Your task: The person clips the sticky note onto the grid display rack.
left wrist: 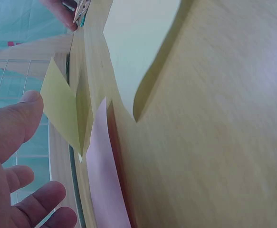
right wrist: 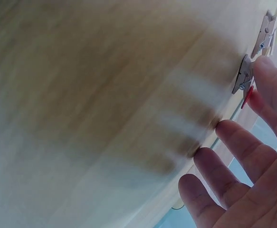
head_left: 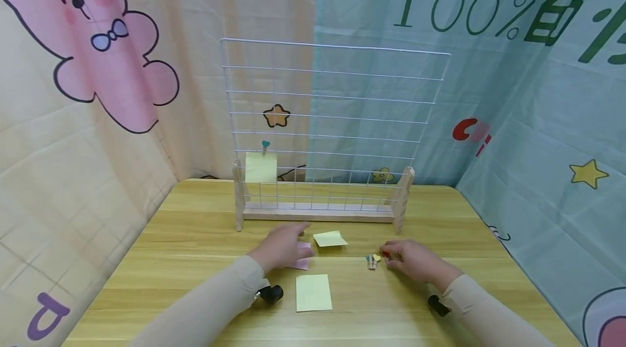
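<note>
Yellow note (head_left: pixel 314 293), the nearest of the papers, is laid on the counter (head_left: pixel 381 314). Just beyond it, a pink note (head_left: pixel 301 264) is partly covered by the left hand (head_left: pixel 281 247), whose grip is released: the thumb and fingers are spread loosely, nothing is held, and in the left wrist view they are seen apart from the pink paper. To the right, two small wooden clips (head_left: pixel 373 264), one topped with teal and one with yellow, are placed side by side. Beside them, a red-topped clip (right wrist: pixel 243 78) is grasped by the right hand (head_left: pixel 414 261), pinched between thumb and index finger. Farther off, a curled yellow note (head_left: pixel 330 239) is set in front of a wire rack (head_left: pixel 320 215). On its grid, a hanging yellow note (head_left: pixel 261 167) is held by a teal-heart clip (head_left: pixel 265 144). Behind everything, printed curtains (head_left: pixel 274 16) are hung.
</note>
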### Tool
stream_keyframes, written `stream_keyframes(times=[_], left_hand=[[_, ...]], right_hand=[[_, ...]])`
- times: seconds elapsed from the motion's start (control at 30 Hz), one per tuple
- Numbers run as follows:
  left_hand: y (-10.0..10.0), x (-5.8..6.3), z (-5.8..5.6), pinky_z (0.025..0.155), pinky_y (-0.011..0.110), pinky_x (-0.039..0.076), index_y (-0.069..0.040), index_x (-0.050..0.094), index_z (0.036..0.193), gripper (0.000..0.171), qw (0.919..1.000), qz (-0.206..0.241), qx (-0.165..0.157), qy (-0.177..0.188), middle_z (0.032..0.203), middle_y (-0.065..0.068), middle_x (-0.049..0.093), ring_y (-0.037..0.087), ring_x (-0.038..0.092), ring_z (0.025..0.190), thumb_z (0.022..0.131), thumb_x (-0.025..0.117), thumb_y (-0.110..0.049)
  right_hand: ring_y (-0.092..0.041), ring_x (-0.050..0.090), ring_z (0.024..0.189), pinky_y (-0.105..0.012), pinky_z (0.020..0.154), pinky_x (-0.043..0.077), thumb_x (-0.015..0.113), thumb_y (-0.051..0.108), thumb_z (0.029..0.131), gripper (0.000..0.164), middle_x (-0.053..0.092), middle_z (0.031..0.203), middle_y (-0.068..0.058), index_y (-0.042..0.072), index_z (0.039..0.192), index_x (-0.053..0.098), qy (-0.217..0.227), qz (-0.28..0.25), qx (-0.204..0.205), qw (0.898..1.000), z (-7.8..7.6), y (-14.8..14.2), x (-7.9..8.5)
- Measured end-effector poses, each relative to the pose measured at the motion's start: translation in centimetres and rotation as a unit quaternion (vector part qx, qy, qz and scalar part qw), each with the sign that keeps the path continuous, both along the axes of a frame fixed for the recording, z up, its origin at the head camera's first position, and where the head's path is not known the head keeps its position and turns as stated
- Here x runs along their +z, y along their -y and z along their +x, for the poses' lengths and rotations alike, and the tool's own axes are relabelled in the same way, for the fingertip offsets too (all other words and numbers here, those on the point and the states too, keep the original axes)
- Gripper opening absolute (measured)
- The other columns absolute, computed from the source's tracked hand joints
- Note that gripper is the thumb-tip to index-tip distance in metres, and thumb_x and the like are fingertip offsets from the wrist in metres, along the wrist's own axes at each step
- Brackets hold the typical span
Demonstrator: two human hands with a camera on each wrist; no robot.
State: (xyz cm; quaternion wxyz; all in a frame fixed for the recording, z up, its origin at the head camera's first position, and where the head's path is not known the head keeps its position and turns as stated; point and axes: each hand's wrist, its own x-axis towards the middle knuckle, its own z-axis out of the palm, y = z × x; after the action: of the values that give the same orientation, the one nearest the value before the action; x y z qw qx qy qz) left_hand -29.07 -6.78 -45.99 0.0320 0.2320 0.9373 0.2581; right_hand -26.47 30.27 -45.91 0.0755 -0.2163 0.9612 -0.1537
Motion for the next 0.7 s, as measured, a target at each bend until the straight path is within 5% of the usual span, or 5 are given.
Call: stream_keyframes(times=[0.23,0.43,0.7], left_hand=[[-1.2,-0.2,-0.2,0.106,0.049,0.051,-0.011,0.054,0.152,0.073,1.0000,-0.002,-0.002,0.007,0.122,0.006,0.074,0.025,0.069,0.112,0.092,0.080,-0.045],[-1.9,-0.3,-0.4,0.085,0.034,0.054,-0.010,0.057,0.149,0.064,0.9996,0.008,-0.009,0.026,0.098,-0.009,0.068,0.007,0.061,0.085,0.097,0.074,-0.045],[-2.3,-0.6,-0.5,0.085,0.032,0.053,-0.011,0.059,0.147,0.067,0.9987,0.025,-0.003,0.044,0.094,-0.012,0.065,0.005,0.060,0.080,0.090,0.084,-0.037]], right_hand=[[-0.042,0.064,0.129,-0.060,0.108,0.050,0.075,0.019,0.098,0.039,0.068,0.138,-0.018,0.005,0.134,0.071,-0.014,-0.008,0.006,1.000,0.0,-0.1,-0.1],[-0.019,0.068,0.105,-0.048,0.093,0.058,0.078,0.018,0.095,0.028,0.075,0.115,-0.001,0.010,0.122,0.074,-0.021,-0.022,-0.004,1.000,0.0,0.0,-0.2],[-0.013,0.059,0.091,-0.043,0.086,0.055,0.081,0.017,0.093,0.026,0.071,0.104,0.005,0.011,0.118,0.074,-0.001,-0.030,-0.045,0.999,0.0,0.4,0.0]])
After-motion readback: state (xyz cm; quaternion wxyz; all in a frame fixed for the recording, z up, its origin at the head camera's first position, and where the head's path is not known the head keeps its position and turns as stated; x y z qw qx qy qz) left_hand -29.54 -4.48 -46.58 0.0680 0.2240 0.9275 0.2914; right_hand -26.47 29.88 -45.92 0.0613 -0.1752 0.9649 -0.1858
